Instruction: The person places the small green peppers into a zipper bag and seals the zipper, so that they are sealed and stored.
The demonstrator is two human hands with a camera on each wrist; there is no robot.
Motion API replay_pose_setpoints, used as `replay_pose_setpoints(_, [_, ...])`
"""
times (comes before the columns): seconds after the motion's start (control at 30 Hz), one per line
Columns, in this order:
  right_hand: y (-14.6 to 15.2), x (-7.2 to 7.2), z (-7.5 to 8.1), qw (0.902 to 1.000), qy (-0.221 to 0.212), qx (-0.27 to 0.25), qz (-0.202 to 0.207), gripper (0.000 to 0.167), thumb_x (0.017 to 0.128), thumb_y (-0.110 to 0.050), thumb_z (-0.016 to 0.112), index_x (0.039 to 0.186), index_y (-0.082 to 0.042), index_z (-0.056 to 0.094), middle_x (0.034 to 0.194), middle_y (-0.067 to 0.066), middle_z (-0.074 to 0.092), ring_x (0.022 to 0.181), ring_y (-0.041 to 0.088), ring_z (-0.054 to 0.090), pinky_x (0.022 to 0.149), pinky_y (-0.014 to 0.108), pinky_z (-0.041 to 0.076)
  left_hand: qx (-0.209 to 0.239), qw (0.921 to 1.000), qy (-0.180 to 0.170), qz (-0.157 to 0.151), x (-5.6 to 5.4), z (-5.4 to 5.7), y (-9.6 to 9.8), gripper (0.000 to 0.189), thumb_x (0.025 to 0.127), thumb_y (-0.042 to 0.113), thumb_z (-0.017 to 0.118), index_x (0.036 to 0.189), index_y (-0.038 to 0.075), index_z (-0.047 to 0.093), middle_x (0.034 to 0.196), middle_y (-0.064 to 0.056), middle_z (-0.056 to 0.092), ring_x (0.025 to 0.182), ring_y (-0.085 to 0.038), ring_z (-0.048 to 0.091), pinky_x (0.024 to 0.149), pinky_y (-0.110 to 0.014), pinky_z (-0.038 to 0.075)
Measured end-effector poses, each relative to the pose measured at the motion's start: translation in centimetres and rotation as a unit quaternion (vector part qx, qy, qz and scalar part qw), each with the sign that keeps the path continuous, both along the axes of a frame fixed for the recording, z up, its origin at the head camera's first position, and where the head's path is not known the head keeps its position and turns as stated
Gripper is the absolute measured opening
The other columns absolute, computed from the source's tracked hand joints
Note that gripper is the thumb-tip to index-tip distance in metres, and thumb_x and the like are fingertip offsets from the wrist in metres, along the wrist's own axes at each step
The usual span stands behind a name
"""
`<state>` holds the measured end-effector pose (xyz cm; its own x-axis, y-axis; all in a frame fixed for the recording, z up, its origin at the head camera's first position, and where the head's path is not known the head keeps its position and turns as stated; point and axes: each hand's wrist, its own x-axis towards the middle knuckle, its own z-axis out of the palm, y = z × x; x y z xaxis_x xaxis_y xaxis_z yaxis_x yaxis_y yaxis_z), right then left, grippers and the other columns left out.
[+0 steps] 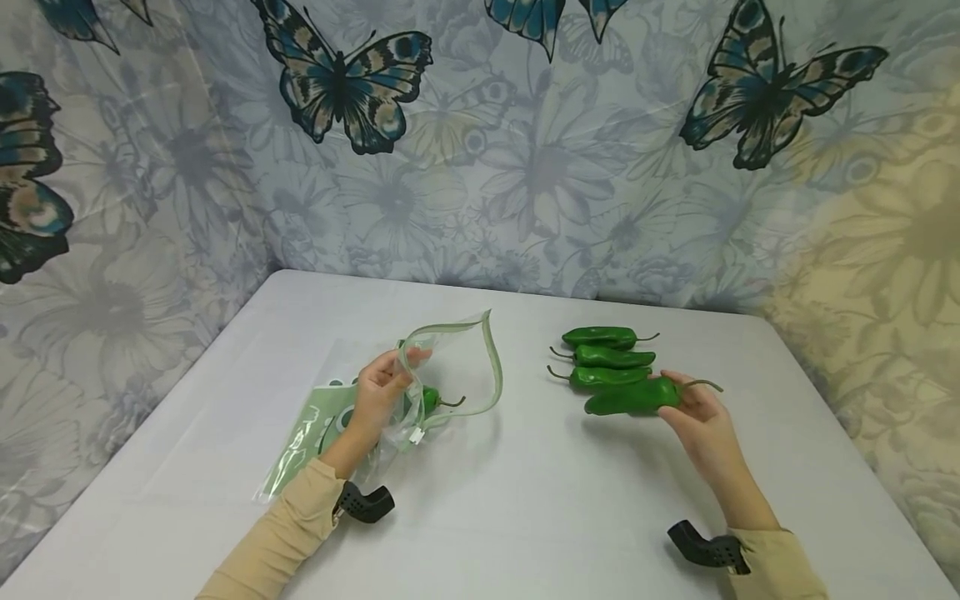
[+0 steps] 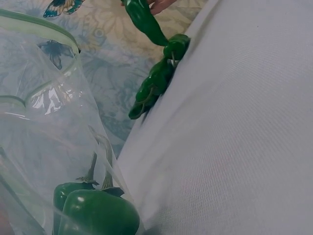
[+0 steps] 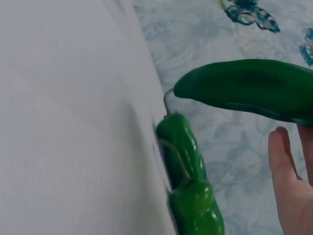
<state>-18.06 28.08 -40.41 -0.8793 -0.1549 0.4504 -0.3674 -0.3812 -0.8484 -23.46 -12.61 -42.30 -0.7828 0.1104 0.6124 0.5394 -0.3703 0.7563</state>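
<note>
My right hand (image 1: 701,417) pinches a green pepper (image 1: 633,398) by its stem end, lifted above the table; its tip points left. Behind it, three more green peppers (image 1: 611,357) lie in a row on the table. On the left, my left hand (image 1: 382,387) grips the edge of a clear zip bag (image 2: 73,122) with a pale green zip rim (image 1: 495,367). The bag's mouth gapes toward the right. Inside it, two peppers (image 2: 100,213) show in the left wrist view, stems toward the opening. Parts of the bag are hidden behind the left hand.
A white table (image 1: 525,500) carries everything. A green printed panel (image 1: 303,446) of the bag lies flat near the left forearm. Cloth with butterflies (image 1: 341,83) hangs behind the table and at both sides. A black wrist mount (image 1: 705,547) sits on each sleeve.
</note>
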Motion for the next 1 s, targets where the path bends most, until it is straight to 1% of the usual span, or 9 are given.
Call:
replay_pose_setpoints(0.13, [-0.6,-0.1,0.4,0.9998,0.013,-0.018,0.005,0.040,0.084,0.021,0.040,0.122,0.007,0.048,0.114,0.015,0.056,0.098,0.018,0.055,0.079,0.023,0.045,0.004,1.0000,0.002,-0.002,0.0,-0.1,-0.1,0.030,0.079,0.030,0.066,0.103,0.011,0.064,0.105,-0.003,0.063,0.108,-0.020,0.051,0.090,-0.031,0.038])
replay_pose_setpoints(0.3, [-1.4,-0.3,1.2,0.9988,0.033,-0.037,0.009,0.039,0.084,0.021,0.041,0.121,0.010,0.047,0.112,0.016,0.056,0.100,0.019,0.054,0.080,0.024,0.045,0.005,0.9999,0.009,-0.005,-0.1,-0.1,-0.1,0.029,0.080,0.027,0.065,0.104,0.011,0.064,0.105,-0.002,0.063,0.108,-0.021,0.051,0.091,-0.031,0.037])
replay_pose_setpoints(0.4, [-1.9,-0.5,1.6,0.9974,0.040,-0.055,0.024,0.040,0.084,0.021,0.040,0.121,0.010,0.047,0.112,0.017,0.057,0.100,0.019,0.055,0.079,0.024,0.046,0.005,1.0000,0.005,-0.004,0.0,0.0,-0.1,0.031,0.080,0.027,0.066,0.106,0.012,0.064,0.105,-0.002,0.064,0.107,-0.019,0.052,0.092,-0.031,0.037])
replay_pose_setpoints(0.53, [-2.5,-0.7,2.1,0.9961,0.047,-0.064,0.038,0.039,0.086,0.019,0.039,0.123,0.010,0.045,0.113,0.018,0.055,0.099,0.021,0.055,0.076,0.027,0.047,0.006,1.0000,-0.001,0.000,0.1,0.1,0.0,0.032,0.079,0.028,0.066,0.106,0.013,0.064,0.104,-0.001,0.064,0.105,-0.017,0.053,0.091,-0.030,0.037])
replay_pose_setpoints(0.7, [-2.9,-0.7,2.2,0.9958,0.052,-0.066,0.035,0.036,0.087,0.017,0.039,0.122,0.012,0.044,0.117,0.018,0.052,0.102,0.024,0.055,0.077,0.029,0.048,0.005,1.0000,-0.001,0.007,0.0,0.3,0.0,0.032,0.079,0.028,0.066,0.107,0.012,0.064,0.104,-0.002,0.064,0.103,-0.017,0.055,0.089,-0.029,0.039])
replay_pose_setpoints(0.9, [-3.6,-0.5,2.4,0.9964,0.053,-0.063,0.022,0.034,0.085,0.020,0.040,0.117,0.013,0.049,0.115,0.018,0.054,0.101,0.025,0.056,0.076,0.028,0.048,-0.001,1.0000,-0.008,0.004,0.1,0.2,0.0,0.030,0.080,0.027,0.066,0.106,0.012,0.064,0.104,-0.001,0.064,0.104,-0.017,0.054,0.090,-0.030,0.039])
replay_pose_setpoints(1.0, [-4.0,-0.6,2.5,0.9961,0.059,-0.061,0.023,0.033,0.085,0.020,0.040,0.116,0.012,0.050,0.117,0.019,0.053,0.102,0.025,0.056,0.077,0.028,0.047,-0.004,0.9999,-0.012,0.002,0.1,0.1,-0.1,0.029,0.080,0.027,0.066,0.106,0.013,0.064,0.104,-0.001,0.064,0.106,-0.018,0.053,0.090,-0.030,0.038])
